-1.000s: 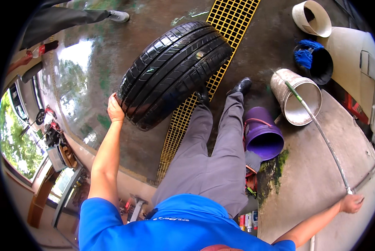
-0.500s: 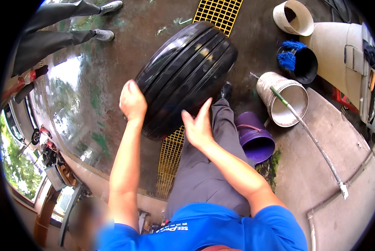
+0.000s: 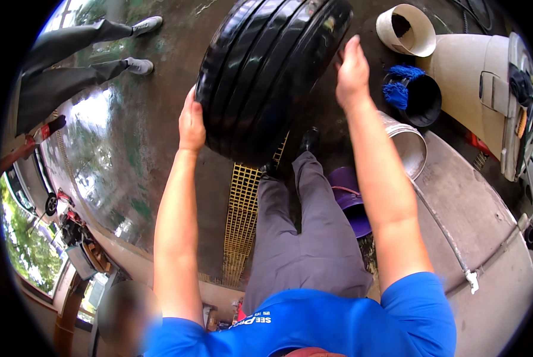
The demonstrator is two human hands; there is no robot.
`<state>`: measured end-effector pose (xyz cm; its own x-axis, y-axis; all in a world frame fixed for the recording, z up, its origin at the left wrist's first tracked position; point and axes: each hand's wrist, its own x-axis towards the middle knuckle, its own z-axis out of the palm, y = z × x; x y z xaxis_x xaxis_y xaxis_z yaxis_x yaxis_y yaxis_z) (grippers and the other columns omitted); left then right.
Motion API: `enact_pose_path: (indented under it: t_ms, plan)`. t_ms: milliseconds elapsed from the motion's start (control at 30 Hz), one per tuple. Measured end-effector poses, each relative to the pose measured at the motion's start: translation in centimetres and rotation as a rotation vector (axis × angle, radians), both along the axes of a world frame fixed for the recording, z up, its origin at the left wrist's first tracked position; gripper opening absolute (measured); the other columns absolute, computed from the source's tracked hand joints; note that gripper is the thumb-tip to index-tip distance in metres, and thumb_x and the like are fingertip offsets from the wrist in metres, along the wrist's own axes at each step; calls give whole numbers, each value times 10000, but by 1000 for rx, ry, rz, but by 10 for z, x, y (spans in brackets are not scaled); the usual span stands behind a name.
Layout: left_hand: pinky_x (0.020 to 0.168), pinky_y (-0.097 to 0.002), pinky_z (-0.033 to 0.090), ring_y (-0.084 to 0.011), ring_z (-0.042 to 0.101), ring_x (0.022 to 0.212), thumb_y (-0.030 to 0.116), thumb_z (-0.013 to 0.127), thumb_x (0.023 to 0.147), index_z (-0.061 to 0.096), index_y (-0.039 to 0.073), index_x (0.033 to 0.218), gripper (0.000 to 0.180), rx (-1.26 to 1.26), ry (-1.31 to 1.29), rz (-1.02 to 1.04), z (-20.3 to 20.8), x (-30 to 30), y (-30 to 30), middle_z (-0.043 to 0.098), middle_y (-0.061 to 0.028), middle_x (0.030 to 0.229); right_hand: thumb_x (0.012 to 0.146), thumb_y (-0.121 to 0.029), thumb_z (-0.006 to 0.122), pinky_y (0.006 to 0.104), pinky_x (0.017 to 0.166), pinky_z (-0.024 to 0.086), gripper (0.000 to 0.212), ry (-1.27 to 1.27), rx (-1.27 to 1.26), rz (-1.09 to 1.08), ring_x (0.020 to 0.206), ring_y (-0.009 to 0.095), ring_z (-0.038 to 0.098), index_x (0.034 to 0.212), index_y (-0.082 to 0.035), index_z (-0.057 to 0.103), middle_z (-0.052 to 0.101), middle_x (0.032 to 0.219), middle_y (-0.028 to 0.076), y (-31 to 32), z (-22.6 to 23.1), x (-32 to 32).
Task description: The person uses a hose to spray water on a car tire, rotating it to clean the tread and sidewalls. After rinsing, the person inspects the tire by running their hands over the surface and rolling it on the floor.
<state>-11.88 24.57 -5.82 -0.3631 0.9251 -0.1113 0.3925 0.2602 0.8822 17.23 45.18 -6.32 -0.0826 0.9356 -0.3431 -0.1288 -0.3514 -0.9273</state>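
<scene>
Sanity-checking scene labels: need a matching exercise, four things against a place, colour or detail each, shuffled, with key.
1. Tire
2. Floor grate
3. Black bucket
4. Left hand

A. At the tire's left edge
B. Yellow
C. Between left hand and right hand
D. Blue shaggy material at its mouth

Pairs: 1-C, 2-B, 3-D, 4-A

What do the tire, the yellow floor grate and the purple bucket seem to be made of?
Tire: looks like black rubber, glossy as if wet or coated, with long tread grooves and bright reflections.
Yellow floor grate: painted metal or molded plastic; the even grid of openings fits either.
Purple bucket: probably plastic, smooth and slightly shiny, judging by its uniform color.
</scene>
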Motion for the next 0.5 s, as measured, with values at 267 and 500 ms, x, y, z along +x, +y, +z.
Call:
enact_pose_path:
  t_ms: [267, 500]
  plan:
    - [1038, -414, 406, -406, 525, 1236, 397, 449, 1004, 430, -30, 1396, 579, 6, 191, 32, 24, 82, 169, 559, -265, 1312, 999, -463, 454, 434, 1110, 319, 757, -637, 293, -119, 1315, 451, 409, 1450, 110, 248, 395, 1419, 324, -100, 12, -3]
    - [1052, -426, 392, -419, 498, 1259, 410, 423, 1006, 426, -57, 1392, 606, -162, 104, 71, 37, 95, 265, 534, -286, 1335, 995, -439, 473, 439, 1040, 396, 673, -808, 228, -208, 1221, 458, 493, 1380, 104, 373, 493, 1325, 317, -2, 29, -3]
